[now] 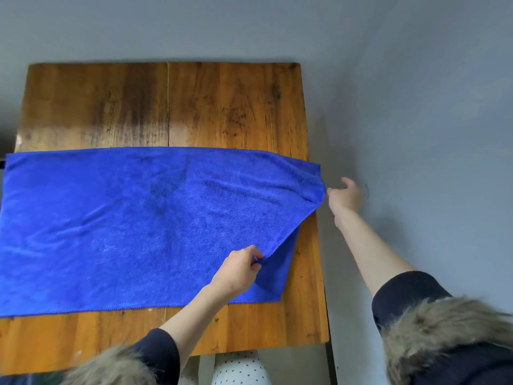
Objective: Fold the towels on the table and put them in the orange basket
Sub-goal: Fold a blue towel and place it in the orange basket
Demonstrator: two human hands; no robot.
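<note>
Pinching the blue towel (125, 226) at its right end, my left hand (238, 269) has thumb and curled fingers closed on a fold of cloth, so that grip is tight on the fabric and lifts it a little off the wooden counter (194, 107). My right hand (345, 197) reaches out past the counter's right edge, and it meets the towel's far right corner there; the corner is pulled to a point against that hand, but the fingers on the cloth side are hidden behind it, so I cannot tell whether that grip has the corner pinched or only touches it. The fingers I can see on it are spread loosely away from the towel. Between my two hands the towel's right edge runs taut in a slanted line, raised above the layer beneath. The rest of the towel lies flat across the middle of the counter, wide from left to right, its left end hanging past the counter's left edge and its near edge lying back from the counter's front. The far half of the counter is bare wood with dark stains. My forearms are bare, with dark sleeves (408, 295) pushed up and fur trim (444, 329) at the bottom of the view. A grey wall (416, 79) stands behind and to the right of the counter.
</note>
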